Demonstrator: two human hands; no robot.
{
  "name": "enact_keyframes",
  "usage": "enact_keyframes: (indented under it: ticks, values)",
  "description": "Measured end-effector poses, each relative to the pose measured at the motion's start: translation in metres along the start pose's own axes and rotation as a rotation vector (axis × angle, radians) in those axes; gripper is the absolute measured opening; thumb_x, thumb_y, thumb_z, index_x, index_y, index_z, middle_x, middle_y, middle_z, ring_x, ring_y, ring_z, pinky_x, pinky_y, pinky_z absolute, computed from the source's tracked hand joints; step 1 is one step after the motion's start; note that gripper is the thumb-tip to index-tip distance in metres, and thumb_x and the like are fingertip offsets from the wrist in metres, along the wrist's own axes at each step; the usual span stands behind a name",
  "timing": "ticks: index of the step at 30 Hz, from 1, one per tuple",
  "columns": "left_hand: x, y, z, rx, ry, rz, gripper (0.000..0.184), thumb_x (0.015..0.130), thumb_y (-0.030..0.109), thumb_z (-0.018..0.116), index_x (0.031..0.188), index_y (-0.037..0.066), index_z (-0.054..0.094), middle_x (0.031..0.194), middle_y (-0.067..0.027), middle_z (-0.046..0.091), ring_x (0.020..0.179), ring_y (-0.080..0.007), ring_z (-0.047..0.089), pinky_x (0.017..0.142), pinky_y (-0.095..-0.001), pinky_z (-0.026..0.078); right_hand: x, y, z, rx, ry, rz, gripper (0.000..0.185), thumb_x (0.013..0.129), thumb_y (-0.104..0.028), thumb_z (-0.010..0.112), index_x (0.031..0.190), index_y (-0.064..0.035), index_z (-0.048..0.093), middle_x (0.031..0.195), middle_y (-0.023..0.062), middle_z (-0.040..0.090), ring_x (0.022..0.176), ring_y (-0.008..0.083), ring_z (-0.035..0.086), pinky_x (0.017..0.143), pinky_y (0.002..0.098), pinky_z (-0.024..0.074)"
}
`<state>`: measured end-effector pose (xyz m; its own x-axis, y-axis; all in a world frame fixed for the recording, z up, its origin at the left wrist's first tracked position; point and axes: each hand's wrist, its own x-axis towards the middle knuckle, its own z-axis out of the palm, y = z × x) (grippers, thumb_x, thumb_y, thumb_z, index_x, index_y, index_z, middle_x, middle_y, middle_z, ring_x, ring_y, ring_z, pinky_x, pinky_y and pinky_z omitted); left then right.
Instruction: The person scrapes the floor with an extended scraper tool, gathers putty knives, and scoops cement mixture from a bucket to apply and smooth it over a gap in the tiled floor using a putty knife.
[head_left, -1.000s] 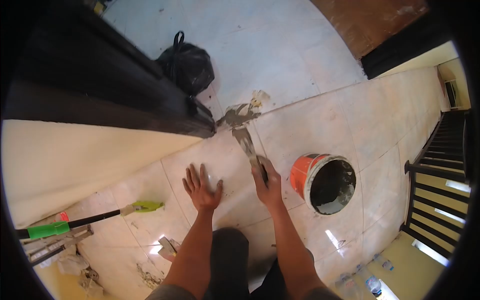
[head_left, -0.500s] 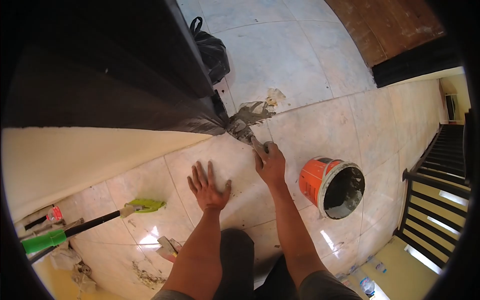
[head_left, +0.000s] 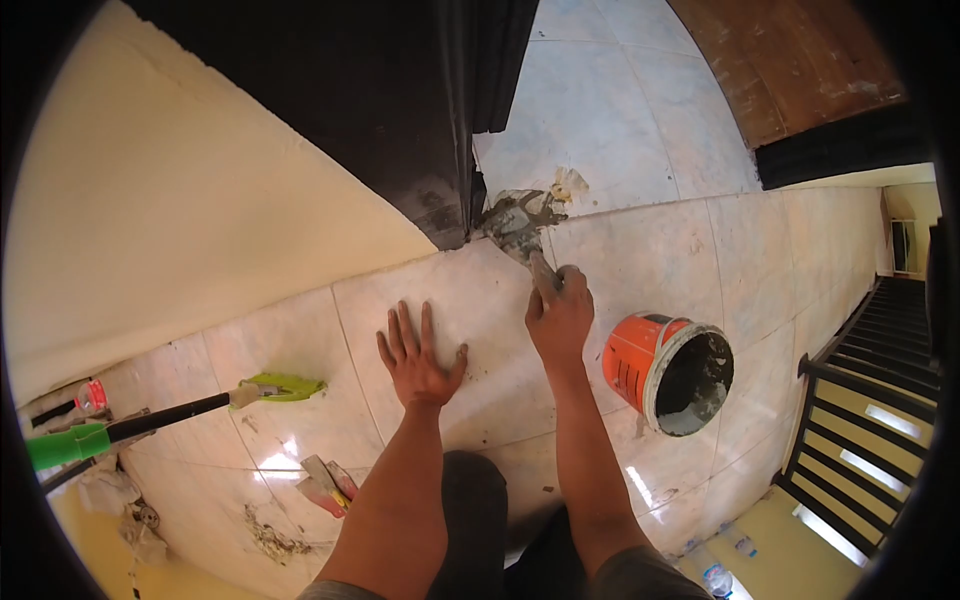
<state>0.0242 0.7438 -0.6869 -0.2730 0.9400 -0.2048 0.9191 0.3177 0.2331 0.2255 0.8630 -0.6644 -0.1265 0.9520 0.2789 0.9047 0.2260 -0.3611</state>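
My right hand [head_left: 562, 312] grips a cement-smeared putty knife [head_left: 520, 240], its blade low over wet grey cement [head_left: 540, 205] on the floor beside the foot of a dark door frame [head_left: 450, 215]. The index finger and thumb press along the handle; cement hides much of the blade's outline. My left hand [head_left: 420, 362] rests flat on a pale floor tile with its fingers spread, holding nothing. To the right of my right hand, an orange bucket [head_left: 630, 355] leans on its side, its mouth turned toward me and grey residue inside.
At left lies a broom-like tool with a green head [head_left: 285, 387] and dark pole [head_left: 180, 415]. Scrapers [head_left: 325, 487] rest near my left forearm. A black railing [head_left: 870, 420] borders the right side, with plastic bottles [head_left: 717, 578] lower down. A cream wall [head_left: 230, 210] stands left.
The view has shifted, and the dark door leaf at upper left sits differently, now hiding the black bag. My right hand and putty knife have moved slightly forward. My left hand stays flat.
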Motion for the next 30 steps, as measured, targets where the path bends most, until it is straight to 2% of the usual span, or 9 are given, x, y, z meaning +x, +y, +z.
enact_keyframes:
  ticks: [7,9,13,16,19,22,25,30]
  values:
    - [0.002,-0.001,0.002,0.003,-0.016,-0.01,0.096,0.092,0.063,0.064,0.171,0.022,0.029,0.179,-0.0177,0.017,0.166,-0.0366,0.011,0.133,-0.0582,0.002,-0.005,0.009,0.02,-0.118,-0.123,-0.016,0.06,0.084,-0.007,0.075,0.141,-0.0215,0.07,0.106,0.0097,0.056,0.102,0.0307,0.06,0.082,0.0435,0.0508]
    - [0.001,-0.001,0.002,0.004,-0.006,-0.002,0.097,0.092,0.063,0.064,0.172,0.023,0.028,0.179,-0.0171,0.017,0.166,-0.0366,0.01,0.133,-0.0585,0.002,-0.004,0.003,0.007,-0.193,-0.095,0.09,0.055,0.082,-0.006,0.077,0.136,-0.02,0.074,0.107,0.0103,0.058,0.105,0.0313,0.06,0.086,0.0452,0.0515]
    - [0.002,0.001,0.001,0.018,-0.036,-0.025,0.097,0.091,0.063,0.064,0.172,0.023,0.028,0.179,-0.017,0.017,0.166,-0.0365,0.01,0.133,-0.0586,0.002,0.008,-0.007,0.007,-0.124,-0.023,0.096,0.057,0.082,-0.006,0.078,0.136,-0.0204,0.074,0.108,0.0106,0.058,0.105,0.0316,0.06,0.086,0.0451,0.0515]
    - [0.0,-0.001,0.002,0.004,-0.024,-0.015,0.098,0.09,0.064,0.064,0.172,0.024,0.028,0.179,-0.0167,0.016,0.166,-0.0362,0.009,0.133,-0.0584,0.001,0.009,-0.009,0.024,-0.134,-0.042,0.0,0.056,0.081,-0.005,0.078,0.134,-0.0204,0.075,0.107,0.0103,0.057,0.104,0.0315,0.06,0.085,0.0453,0.0515]
    - [0.002,-0.001,0.001,-0.012,-0.027,-0.019,0.098,0.09,0.064,0.065,0.172,0.024,0.028,0.18,-0.0163,0.015,0.166,-0.0361,0.009,0.133,-0.0582,0.001,0.003,0.001,0.016,-0.173,-0.071,0.061,0.052,0.085,-0.009,0.074,0.136,-0.0192,0.074,0.104,0.0093,0.055,0.101,0.0305,0.059,0.081,0.0429,0.0509]
    - [0.0,0.0,0.001,-0.013,-0.008,-0.001,0.098,0.09,0.059,0.067,0.171,0.02,0.028,0.179,-0.0175,0.017,0.166,-0.0378,0.011,0.133,-0.058,0.002,0.006,-0.002,-0.007,-0.172,-0.085,0.154,0.052,0.084,-0.008,0.074,0.135,-0.0189,0.074,0.105,0.0098,0.055,0.101,0.0311,0.06,0.081,0.0434,0.051]
    - [0.001,0.001,0.0,0.001,-0.022,-0.008,0.099,0.09,0.059,0.067,0.172,0.021,0.027,0.179,-0.0173,0.016,0.166,-0.0375,0.011,0.133,-0.0578,0.002,0.019,-0.01,-0.008,-0.068,0.006,0.161,0.053,0.083,-0.006,0.073,0.135,-0.0188,0.073,0.105,0.0106,0.056,0.101,0.0312,0.06,0.081,0.044,0.0509]
    - [0.001,0.001,-0.001,0.006,-0.032,-0.014,0.099,0.09,0.058,0.068,0.172,0.021,0.026,0.179,-0.0171,0.016,0.166,-0.0371,0.011,0.133,-0.0573,0.002,0.029,-0.01,0.015,-0.152,-0.043,0.107,0.053,0.083,-0.006,0.073,0.135,-0.0186,0.074,0.104,0.0103,0.055,0.103,0.0307,0.06,0.081,0.0441,0.051]
